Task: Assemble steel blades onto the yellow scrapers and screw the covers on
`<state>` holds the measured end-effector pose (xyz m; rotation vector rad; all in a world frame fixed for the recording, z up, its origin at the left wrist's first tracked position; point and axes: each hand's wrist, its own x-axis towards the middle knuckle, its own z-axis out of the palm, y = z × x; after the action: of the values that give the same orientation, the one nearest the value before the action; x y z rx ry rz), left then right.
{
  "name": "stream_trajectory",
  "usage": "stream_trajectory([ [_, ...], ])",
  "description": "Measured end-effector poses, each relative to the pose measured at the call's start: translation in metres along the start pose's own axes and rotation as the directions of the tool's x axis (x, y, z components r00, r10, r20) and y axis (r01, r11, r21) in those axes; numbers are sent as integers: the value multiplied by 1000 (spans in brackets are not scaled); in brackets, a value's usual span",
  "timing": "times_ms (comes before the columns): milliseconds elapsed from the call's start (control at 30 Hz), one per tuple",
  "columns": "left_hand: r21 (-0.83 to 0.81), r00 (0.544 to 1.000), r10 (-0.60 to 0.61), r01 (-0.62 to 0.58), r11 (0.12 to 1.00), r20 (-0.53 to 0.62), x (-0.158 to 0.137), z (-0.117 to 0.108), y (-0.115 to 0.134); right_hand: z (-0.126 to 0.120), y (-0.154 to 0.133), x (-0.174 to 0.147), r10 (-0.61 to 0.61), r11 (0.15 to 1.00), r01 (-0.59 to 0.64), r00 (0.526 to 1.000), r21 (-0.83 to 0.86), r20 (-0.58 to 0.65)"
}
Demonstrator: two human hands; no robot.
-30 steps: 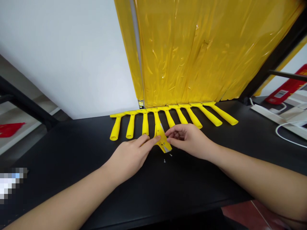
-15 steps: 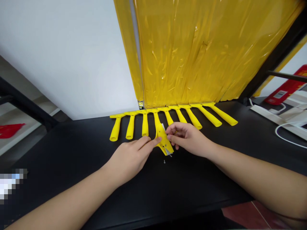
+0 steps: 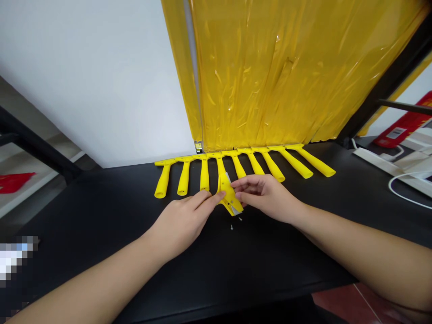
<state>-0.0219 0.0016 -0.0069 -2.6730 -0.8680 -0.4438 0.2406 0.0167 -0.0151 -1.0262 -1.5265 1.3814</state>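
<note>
A yellow scraper is held over the black tabletop, tilted, with round holes in its head. A strip of grey metal blade shows along its lower and right edges. My left hand is closed round the scraper's handle, thumb on the head; the handle is mostly hidden. My right hand pinches at the head's right edge, where the blade lies; the fingertips are partly hidden. Below the head lie two small screws, one nearer the front and one farther right.
A row of several yellow scraper handles lies along the back of the black table. Behind it hang a yellow plastic sheet and a white panel. At right are a red bottle and a white cable.
The scraper head has shifted slightly up and left, and the right fingers have moved with it. The screw nearest the head now shows fully. The handles in the row stay put.
</note>
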Motion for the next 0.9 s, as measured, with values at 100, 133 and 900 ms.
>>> stream_trajectory([
  [100,0,1000,-8,8,1000,8,0,0,0,1,-2,-3,4,998,-3,1000,-55,17],
  [133,-3,1000,-13,13,1000,15,0,0,0,2,-3,-4,2,998,0,1000,-62,30],
  [900,-17,994,89,-90,996,-65,0,-2,-2,9,-4,-5,-139,990,140,989,-19,43],
])
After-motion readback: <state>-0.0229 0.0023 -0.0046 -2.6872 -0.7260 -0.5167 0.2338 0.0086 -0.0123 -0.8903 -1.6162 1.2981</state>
